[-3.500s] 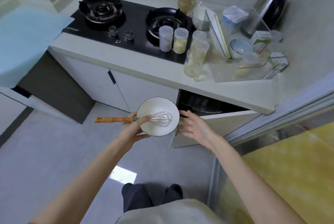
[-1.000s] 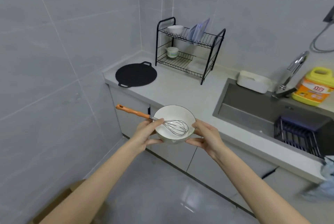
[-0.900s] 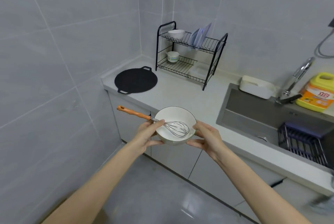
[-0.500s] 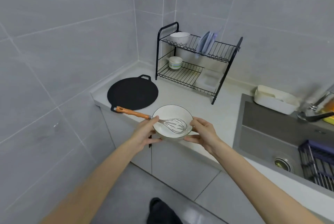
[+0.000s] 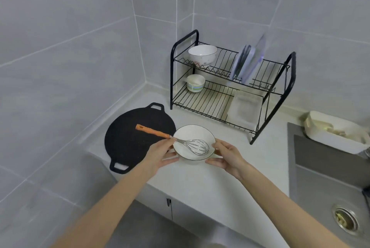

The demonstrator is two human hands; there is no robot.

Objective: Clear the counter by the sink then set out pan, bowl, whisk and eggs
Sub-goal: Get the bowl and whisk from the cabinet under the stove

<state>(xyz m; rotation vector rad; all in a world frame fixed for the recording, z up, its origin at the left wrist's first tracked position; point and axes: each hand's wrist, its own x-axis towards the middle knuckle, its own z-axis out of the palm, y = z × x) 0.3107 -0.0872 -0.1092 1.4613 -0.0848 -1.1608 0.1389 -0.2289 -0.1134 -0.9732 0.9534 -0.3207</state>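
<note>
Head view, looking down at a corner table (image 5: pixel 200 183) with tiled walls behind.

- Bowl (image 5: pixel 188 130): white with a thin dark rim, held between both hands over the table, just right of the pan (image 5: pixel 130 139). It is low, but whether its base touches the surface is hard to tell from this angle.
- Left hand (image 5: pixel 160 155): grip closed on the bowl's left edge, thumb on the rim where the whisk (image 5: pixel 154 132) crosses it, fingers underneath.
- Right hand (image 5: pixel 226 157): grip closed on the bowl's right edge, thumb at the rim, fingers below.
- Whisk: wire head lies inside the bowl; orange handle sticks out to the left, above the pan.
- Pan: flat, black, round, with two loop handles, lying on the table near the left wall.
- Black two-tier dish rack (image 5: pixel 206 101) stands behind the bowl. The upper tier holds a white bowl (image 5: pixel 202 55) and upright plates (image 5: pixel 246 63). The lower tier holds a small cup (image 5: pixel 195 83) and a clear tray (image 5: pixel 245 107).
- Sink (image 5: pixel 320 177) is at the right, with a white container (image 5: pixel 336 133) on its far edge.
</note>
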